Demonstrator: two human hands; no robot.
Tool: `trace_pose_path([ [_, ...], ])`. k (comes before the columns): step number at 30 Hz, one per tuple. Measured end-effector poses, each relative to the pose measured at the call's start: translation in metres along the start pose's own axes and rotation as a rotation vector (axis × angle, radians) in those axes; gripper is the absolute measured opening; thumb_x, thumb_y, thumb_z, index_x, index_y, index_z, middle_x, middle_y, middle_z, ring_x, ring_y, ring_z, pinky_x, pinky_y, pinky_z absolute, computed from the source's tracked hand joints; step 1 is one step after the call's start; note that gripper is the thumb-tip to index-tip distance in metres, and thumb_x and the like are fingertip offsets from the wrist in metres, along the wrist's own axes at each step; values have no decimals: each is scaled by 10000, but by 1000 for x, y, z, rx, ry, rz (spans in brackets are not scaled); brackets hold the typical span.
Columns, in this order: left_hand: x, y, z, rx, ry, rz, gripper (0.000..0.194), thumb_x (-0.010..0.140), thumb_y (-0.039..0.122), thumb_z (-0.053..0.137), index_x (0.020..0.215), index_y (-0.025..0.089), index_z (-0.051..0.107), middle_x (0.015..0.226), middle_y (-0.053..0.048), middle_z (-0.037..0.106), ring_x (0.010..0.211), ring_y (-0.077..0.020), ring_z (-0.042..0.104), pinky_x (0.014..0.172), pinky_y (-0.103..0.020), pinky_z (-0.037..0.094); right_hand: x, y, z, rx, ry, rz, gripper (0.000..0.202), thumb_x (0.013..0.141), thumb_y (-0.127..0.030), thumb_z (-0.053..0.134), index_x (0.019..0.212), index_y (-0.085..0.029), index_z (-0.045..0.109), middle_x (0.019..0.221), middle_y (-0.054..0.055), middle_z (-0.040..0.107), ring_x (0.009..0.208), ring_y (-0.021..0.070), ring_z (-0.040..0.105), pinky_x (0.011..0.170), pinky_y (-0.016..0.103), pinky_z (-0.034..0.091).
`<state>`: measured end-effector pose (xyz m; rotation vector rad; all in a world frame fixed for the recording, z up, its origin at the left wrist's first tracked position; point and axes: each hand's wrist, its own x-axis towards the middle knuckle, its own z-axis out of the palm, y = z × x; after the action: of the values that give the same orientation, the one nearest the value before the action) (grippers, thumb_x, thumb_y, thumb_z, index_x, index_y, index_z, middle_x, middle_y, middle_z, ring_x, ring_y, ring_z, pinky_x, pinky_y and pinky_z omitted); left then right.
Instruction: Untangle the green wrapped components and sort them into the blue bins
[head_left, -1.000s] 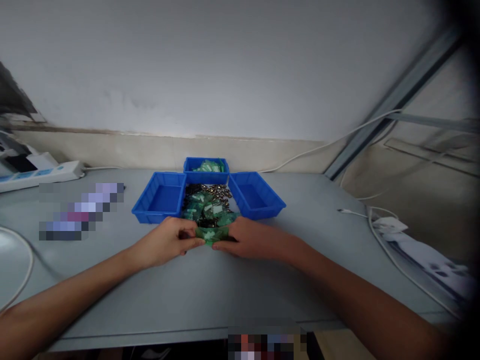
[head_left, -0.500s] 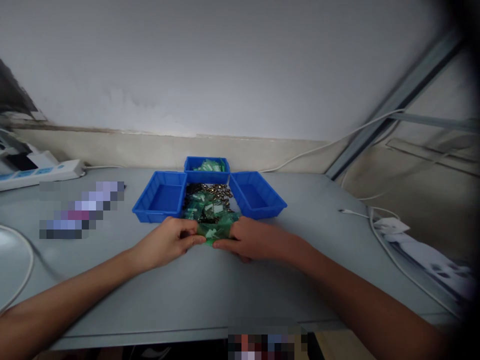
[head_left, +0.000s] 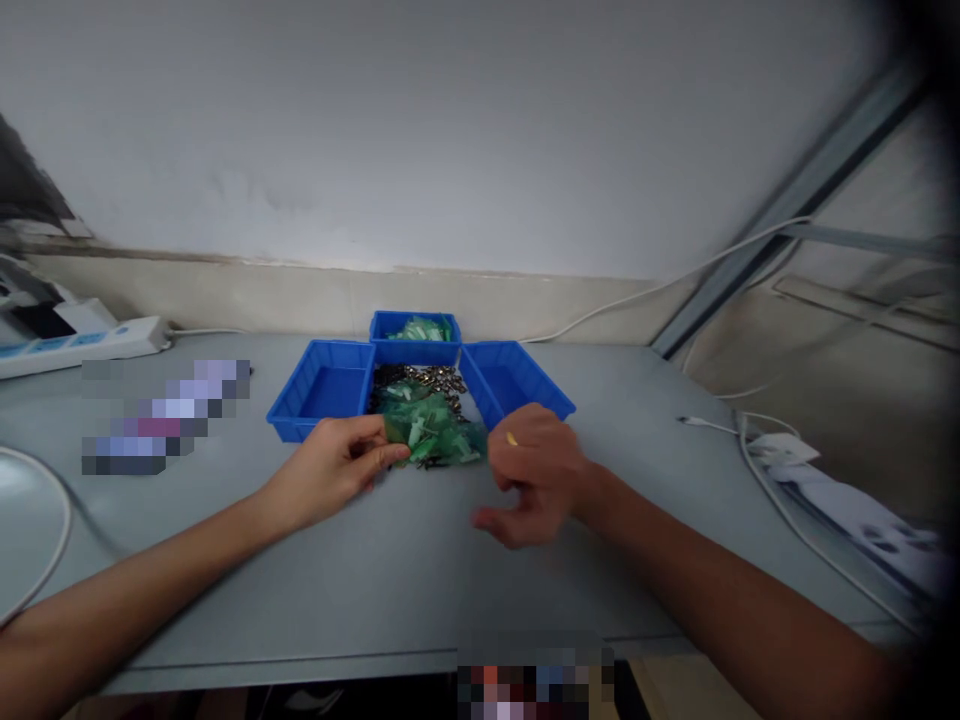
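My left hand (head_left: 337, 462) pinches the left edge of a green plastic bag (head_left: 435, 428) at the centre of the table. Pale pieces show through the thin green plastic. To the bag's right, my right hand (head_left: 534, 475) has its thumb apart from its curled fingers and holds nothing; a small yellow spot shows on it. Behind the bag lies a pile of small shiny metal parts (head_left: 435, 378). Blue trays stand around the pile: a left tray (head_left: 281, 428), a right tray (head_left: 559, 402) and a back tray (head_left: 416, 352) with green bags inside.
A white power strip (head_left: 127, 340) lies at the far left, near a blurred-out object (head_left: 169, 415). White cables (head_left: 795, 535) and a pale object (head_left: 855, 500) are on the right, beside a slanted metal post (head_left: 750, 255). The table's front edge (head_left: 375, 665) runs below my forearms.
My right hand has let go of the green bag and moved right, its thumb now apart. The bag has spread out and lies further back. My left hand has stayed on its edge.
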<state>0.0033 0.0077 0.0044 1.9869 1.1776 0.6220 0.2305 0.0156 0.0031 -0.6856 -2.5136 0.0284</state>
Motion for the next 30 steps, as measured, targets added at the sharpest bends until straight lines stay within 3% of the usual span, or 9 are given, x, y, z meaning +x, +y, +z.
trace_pose_path([
  [2, 0, -1, 0, 5, -21, 2, 264, 811, 368, 456, 696, 135, 501, 552, 32, 469, 501, -88, 462, 470, -197, 345, -5, 1, 1, -34, 70, -34, 514, 654, -625, 426, 400, -196, 303, 365, -55, 223, 388, 79, 228, 461, 265, 165],
  [4, 0, -2, 1, 13, -39, 3, 267, 812, 373, 454, 691, 139, 497, 550, 35, 457, 504, -88, 461, 472, -196, 344, -3, 0, 1, -75, 79, -49, 466, 707, -543, 435, 420, -191, 331, 383, -48, 259, 401, 80, 249, 470, 266, 165],
  [9, 0, -2, 2, 26, -68, 22, 252, 821, 360, 441, 725, 139, 516, 567, 32, 467, 515, -85, 464, 486, -196, 353, 14, -10, 1, -107, -81, 33, 324, 817, -335, 389, 547, -174, 464, 480, -34, 454, 449, 67, 361, 473, 243, 184],
  [18, -3, 2, 4, 91, -41, 99, 318, 807, 379, 458, 598, 140, 453, 532, 41, 434, 506, -70, 403, 447, -167, 309, 20, -8, 8, -45, -257, 94, 227, 826, -325, 403, 737, -164, 535, 673, 11, 558, 622, 107, 491, 570, 230, 304],
  [25, -4, 7, 2, 111, -47, 149, 284, 822, 361, 441, 652, 142, 503, 597, 29, 495, 558, -76, 439, 459, -157, 320, 23, -21, 0, 298, -419, 368, 306, 811, -460, 405, 899, -178, 484, 625, -18, 567, 513, 90, 483, 452, 194, 294],
  [30, -6, 8, 2, 126, -57, 182, 282, 833, 358, 430, 664, 144, 503, 608, 27, 501, 572, -83, 451, 500, -174, 341, 23, -24, -1, 402, -431, 437, 390, 791, -469, 437, 1042, -171, 450, 659, 1, 588, 541, 106, 513, 453, 198, 311],
])
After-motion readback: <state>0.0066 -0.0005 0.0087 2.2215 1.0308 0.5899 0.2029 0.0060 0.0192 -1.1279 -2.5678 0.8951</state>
